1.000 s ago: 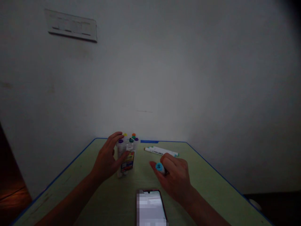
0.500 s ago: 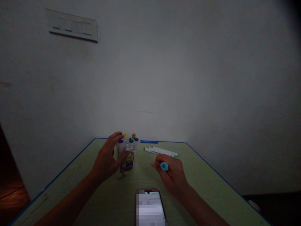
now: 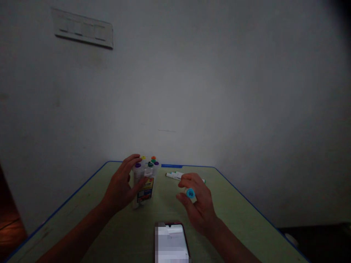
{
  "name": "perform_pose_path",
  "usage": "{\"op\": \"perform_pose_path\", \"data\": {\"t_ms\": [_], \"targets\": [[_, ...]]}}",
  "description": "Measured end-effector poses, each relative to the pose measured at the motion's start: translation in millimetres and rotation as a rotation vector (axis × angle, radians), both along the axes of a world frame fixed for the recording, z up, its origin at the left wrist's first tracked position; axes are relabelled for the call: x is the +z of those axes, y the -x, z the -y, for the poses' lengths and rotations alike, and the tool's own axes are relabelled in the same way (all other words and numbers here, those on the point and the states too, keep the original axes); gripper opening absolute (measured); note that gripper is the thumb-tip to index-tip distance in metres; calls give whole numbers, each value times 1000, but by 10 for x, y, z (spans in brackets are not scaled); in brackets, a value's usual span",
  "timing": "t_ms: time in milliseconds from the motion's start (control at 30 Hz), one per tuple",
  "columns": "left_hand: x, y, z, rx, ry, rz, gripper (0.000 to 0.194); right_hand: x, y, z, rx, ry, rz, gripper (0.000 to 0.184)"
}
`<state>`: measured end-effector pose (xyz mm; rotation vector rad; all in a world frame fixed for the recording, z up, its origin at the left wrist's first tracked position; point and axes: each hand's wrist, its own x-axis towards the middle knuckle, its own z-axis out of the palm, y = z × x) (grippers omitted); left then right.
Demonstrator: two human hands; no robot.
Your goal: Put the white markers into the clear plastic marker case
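My left hand [image 3: 122,182] is wrapped round the left side of a clear marker case [image 3: 145,188], its thumb across the front label. Several markers with purple, yellow, orange and green ends stand upright in the case. In my right hand [image 3: 199,204] is a marker [image 3: 190,193] whose light-blue end faces me; the fingers curl over it and the thumb is below. Behind that hand, white markers [image 3: 174,176] lie on the table, partly covered by the fingers.
A phone [image 3: 172,241] with a lit screen lies at the near edge of the pale green table [image 3: 233,219], which has blue edging. At the far edge is a blue strip [image 3: 171,166]. The wall [image 3: 175,80] rises directly behind, with a switch plate [image 3: 83,29] at upper left.
The right fingers have loosened and spread around the blue-ended marker, with the thumb lower. My left hand keeps its hold on the case. The whole view has shifted slightly.
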<state>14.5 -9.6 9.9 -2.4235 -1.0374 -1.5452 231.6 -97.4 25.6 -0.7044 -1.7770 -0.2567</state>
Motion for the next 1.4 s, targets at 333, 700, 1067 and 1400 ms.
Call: {"op": "perform_pose_path", "data": {"t_ms": [333, 700, 1067, 1400], "targets": [[-1, -1, -9, 9, 2, -8, 44, -33, 14, -17, -163, 118, 10, 17], [-7, 1, -20, 1, -10, -2, 45, -41, 4, 9, -184, -56, 77, 14], [-8, -3, -16, -8, -5, 10, 44, -33, 9, 19, -160, -61, 94, 11], [-13, -12, 19, -41, 43, 21, 45, -44, -132, -110, -213, 78, -200, 7]]}}
